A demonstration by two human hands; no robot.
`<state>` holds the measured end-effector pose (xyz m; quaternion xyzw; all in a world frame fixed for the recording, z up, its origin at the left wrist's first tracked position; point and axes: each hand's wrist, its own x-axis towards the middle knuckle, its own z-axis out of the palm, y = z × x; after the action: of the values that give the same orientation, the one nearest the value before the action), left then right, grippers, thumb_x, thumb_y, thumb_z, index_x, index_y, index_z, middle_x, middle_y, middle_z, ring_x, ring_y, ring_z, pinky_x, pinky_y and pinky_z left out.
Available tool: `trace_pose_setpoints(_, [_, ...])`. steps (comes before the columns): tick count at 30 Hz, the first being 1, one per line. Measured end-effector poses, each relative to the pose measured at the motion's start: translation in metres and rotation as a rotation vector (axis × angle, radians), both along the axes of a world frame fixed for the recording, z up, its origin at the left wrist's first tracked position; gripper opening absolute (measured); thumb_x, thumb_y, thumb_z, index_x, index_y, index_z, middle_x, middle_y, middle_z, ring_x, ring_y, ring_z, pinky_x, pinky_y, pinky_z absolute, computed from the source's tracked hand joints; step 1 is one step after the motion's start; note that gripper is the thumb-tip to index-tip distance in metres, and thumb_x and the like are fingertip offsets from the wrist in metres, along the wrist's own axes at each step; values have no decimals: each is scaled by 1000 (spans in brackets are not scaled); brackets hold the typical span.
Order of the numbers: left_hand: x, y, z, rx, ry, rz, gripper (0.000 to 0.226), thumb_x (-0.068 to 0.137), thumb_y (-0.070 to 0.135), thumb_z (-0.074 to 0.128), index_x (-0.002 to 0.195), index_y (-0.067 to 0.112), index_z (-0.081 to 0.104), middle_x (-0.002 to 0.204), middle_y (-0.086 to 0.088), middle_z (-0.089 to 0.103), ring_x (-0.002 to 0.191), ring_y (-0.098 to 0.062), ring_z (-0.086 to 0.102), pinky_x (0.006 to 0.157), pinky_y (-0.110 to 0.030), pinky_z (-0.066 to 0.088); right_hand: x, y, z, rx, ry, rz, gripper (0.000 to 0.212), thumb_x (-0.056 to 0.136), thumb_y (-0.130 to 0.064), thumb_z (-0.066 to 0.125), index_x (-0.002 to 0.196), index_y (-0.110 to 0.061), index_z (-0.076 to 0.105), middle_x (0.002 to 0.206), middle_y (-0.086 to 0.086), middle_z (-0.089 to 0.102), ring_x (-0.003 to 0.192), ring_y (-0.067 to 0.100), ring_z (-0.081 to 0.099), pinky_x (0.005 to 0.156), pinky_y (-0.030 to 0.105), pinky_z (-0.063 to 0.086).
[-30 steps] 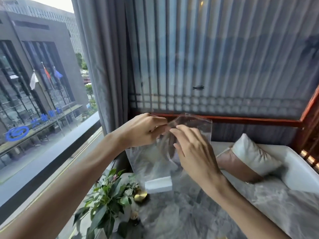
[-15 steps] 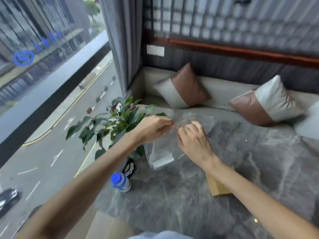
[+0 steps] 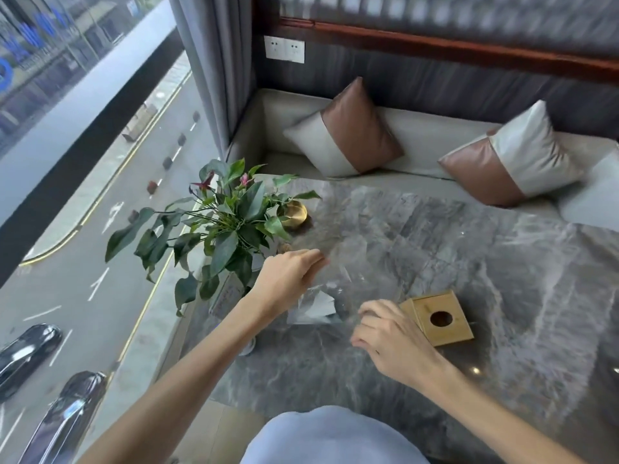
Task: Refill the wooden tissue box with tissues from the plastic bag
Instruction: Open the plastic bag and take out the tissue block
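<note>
The clear plastic bag [image 3: 330, 262] is up off the grey marble bench [image 3: 469, 249], with a small folded white stack of tissues [image 3: 316, 308] sitting at its bottom. My left hand [image 3: 288, 276] is pinching the bag's left edge, fingers closed on it. My right hand [image 3: 390, 336] is lower, fingers curled near the bag's bottom corner, can't tell if it's actually gripping. The wooden tissue box [image 3: 440, 318] sits just beside that hand on the bench, round hole facing up. Potted plant [image 3: 227, 216] is off to the left, near a gold bowl [image 3: 294, 212].
</note>
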<state>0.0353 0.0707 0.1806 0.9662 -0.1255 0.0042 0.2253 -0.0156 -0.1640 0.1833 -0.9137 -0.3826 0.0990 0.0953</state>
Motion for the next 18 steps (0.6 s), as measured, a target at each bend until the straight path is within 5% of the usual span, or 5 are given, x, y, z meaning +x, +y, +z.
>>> trace_pose_setpoints(3, [8,0,7,-40,-5,54,27,100,32,45,107,15,65,101,-1,73,94,-30,68,70,-44,55,-3,0,11,-165,226,-60,30,88,-34,51,89,-20,78,104,-7,73,133,13,42,112,31,31])
trace_pose_setpoints(5, [9,-9,10,-52,10,31,27,100,33,45,104,16,65,99,-1,73,92,-30,68,68,-41,54,7,9,16,-191,313,-89,34,89,-28,44,91,-16,75,107,-1,71,134,14,41,110,33,38])
trace_pose_setpoints(9, [3,-24,5,-100,55,5,26,100,34,48,99,18,68,96,0,73,89,-28,67,60,-30,40,52,51,2,-264,435,-259,30,83,2,44,102,-7,66,100,15,65,94,34,63,60,32,43])
trace_pose_setpoints(14, [2,-19,3,-108,156,-70,31,102,34,45,109,16,69,101,-2,72,92,-27,67,72,-39,52,79,93,-87,-466,523,-155,37,98,2,37,132,6,50,135,25,56,124,36,55,98,40,44])
trace_pose_setpoints(18, [-7,-11,4,-119,175,-103,33,102,36,46,113,15,68,105,-1,72,94,-25,68,76,-41,53,74,92,-141,-570,433,-102,39,99,-3,44,137,-4,48,137,18,55,125,34,56,99,42,47])
